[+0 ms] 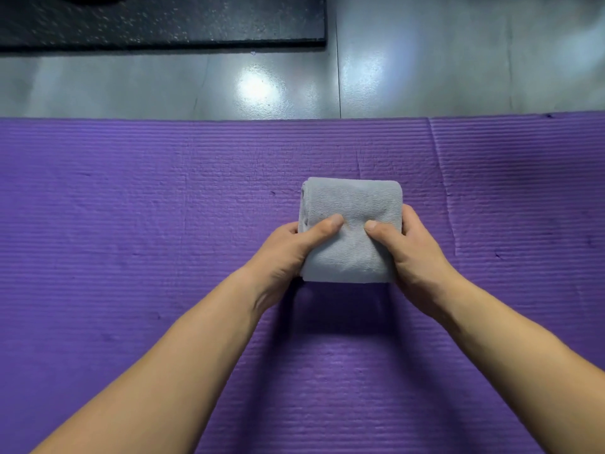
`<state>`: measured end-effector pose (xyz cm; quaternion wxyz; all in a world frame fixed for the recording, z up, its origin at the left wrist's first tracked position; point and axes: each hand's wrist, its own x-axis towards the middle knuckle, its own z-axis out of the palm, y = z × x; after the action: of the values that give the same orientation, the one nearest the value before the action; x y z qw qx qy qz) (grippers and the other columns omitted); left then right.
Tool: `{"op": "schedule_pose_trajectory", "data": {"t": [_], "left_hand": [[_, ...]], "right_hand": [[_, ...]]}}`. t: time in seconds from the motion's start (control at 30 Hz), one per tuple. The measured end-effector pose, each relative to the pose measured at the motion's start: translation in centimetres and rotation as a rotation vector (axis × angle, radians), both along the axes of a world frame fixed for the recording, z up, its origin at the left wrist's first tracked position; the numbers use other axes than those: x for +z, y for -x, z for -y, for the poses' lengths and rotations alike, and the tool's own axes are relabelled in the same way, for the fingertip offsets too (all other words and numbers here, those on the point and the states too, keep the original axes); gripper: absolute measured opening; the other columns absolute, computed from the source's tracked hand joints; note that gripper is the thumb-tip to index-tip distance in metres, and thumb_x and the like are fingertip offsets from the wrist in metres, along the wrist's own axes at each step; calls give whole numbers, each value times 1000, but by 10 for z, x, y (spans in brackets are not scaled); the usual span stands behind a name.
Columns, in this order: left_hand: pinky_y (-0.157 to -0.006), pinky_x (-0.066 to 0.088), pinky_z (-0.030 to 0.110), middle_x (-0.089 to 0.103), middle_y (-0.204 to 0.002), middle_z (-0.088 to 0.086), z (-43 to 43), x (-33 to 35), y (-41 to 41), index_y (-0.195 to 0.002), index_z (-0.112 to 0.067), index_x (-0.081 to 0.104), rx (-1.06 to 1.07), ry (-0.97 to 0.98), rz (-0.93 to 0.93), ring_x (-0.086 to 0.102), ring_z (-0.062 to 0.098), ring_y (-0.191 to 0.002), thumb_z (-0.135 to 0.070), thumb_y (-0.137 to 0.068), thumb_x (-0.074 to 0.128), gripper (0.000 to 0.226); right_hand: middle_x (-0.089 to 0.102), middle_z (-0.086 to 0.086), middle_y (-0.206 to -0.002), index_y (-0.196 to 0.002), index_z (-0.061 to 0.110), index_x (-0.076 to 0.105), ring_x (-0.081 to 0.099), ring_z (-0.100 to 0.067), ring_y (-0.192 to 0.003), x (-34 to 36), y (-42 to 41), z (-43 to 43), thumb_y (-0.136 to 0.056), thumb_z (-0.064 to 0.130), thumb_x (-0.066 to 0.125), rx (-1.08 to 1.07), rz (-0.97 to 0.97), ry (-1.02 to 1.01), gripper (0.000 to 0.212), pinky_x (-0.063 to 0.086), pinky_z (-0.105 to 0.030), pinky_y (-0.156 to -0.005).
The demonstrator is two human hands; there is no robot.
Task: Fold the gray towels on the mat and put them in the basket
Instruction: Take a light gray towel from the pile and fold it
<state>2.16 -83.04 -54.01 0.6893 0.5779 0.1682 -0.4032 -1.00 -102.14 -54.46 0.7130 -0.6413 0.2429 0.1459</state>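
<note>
A gray towel [352,204], folded into a small thick square, is held just above the purple ribbed mat [131,224], near its middle. My left hand [288,253] grips the towel's left side, thumb on top and fingers underneath. My right hand [412,250] grips the right side the same way. A shadow falls on the mat below the towel. No basket is in view.
Beyond the mat's far edge lies glossy gray tiled floor [425,60] with light reflections. A black speckled rubber mat [163,21] lies at the top left on the floor.
</note>
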Motion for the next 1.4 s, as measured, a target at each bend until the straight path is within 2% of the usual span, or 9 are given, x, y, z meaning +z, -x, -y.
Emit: {"op": "schedule_pose_trajectory", "data": {"t": [0.17, 0.27, 0.33, 0.57, 0.73, 0.93, 1.13, 1.27, 1.4], "left_hand": [[-92, 56, 37, 72, -119, 17, -17, 15, 22, -120, -3, 68, 137, 97, -3, 70, 29, -106, -34, -83, 73, 48], [-98, 55, 44, 70, -124, 19, -35, 41, 46, -133, 1, 52, 278, 37, -31, 69, 33, -112, -34, -68, 87, 81], [-93, 57, 40, 72, -119, 15, -47, 68, 66, -134, -2, 49, 323, -29, -25, 72, 24, -102, -30, -68, 86, 80], [-94, 56, 38, 73, -117, 14, -92, 214, 118, -129, -4, 55, 424, -64, -25, 71, 24, -105, -29, -75, 81, 65], [-85, 56, 32, 73, -118, 11, -127, 331, 150, -126, -7, 57, 551, -159, 35, 71, 18, -101, -34, -77, 78, 60], [-87, 57, 36, 75, -115, 2, -187, 441, 185, -122, -18, 63, 725, -211, 56, 72, 20, -106, -50, -67, 83, 67], [-82, 58, 31, 75, -113, -2, -271, 500, 214, -125, -18, 62, 900, -264, 56, 73, 16, -101, -43, -71, 83, 63], [-90, 59, 41, 75, -112, -3, -358, 525, 236, -122, -22, 64, 955, -295, 51, 74, 16, -101, -46, -71, 84, 60], [-95, 58, 48, 76, -109, -3, -459, 544, 258, -118, -23, 65, 1016, -330, 27, 74, 17, -99, -52, -65, 85, 64]], "right_hand": [[70, 0, -115, -130, 12, 50, 68, -7, -101, 21, 18, -26, -79, 31, 67, 57, 6, 78, 56, 53, -23, -82], [69, 3, -118, -133, 14, 49, 67, -8, -107, 52, 39, -46, -82, 31, 67, 105, -1, 96, 56, 53, -24, -87], [69, 2, -122, -136, 15, 48, 66, -11, -113, 81, 55, -57, -85, 30, 68, 140, -10, 99, 57, 52, -28, -91], [67, 1, -127, -144, 18, 46, 65, -15, -116, 230, 87, -94, -98, 22, 63, 318, 3, 96, 50, 54, -33, -96], [64, 1, -133, -144, 24, 46, 62, -20, -123, 342, 100, -137, -94, 37, 64, 454, 25, 86, 55, 48, -53, -106], [59, 9, -139, -151, 30, 37, 57, -14, -129, 449, 99, -193, -88, 27, 69, 709, 94, 89, 70, 45, -51, -110], [61, 11, -134, -151, 40, 36, 62, -12, -120, 504, 102, -289, -93, 32, 66, 854, 139, 92, 66, 52, -44, -101], [63, 13, -129, -149, 47, 36, 64, -11, -116, 524, 115, -379, -97, 23, 65, 890, 133, 65, 64, 58, -30, -84], [65, 13, -128, -148, 49, 38, 65, -12, -116, 538, 132, -485, -98, 23, 65, 921, 136, 68, 63, 54, -43, -98]]}}
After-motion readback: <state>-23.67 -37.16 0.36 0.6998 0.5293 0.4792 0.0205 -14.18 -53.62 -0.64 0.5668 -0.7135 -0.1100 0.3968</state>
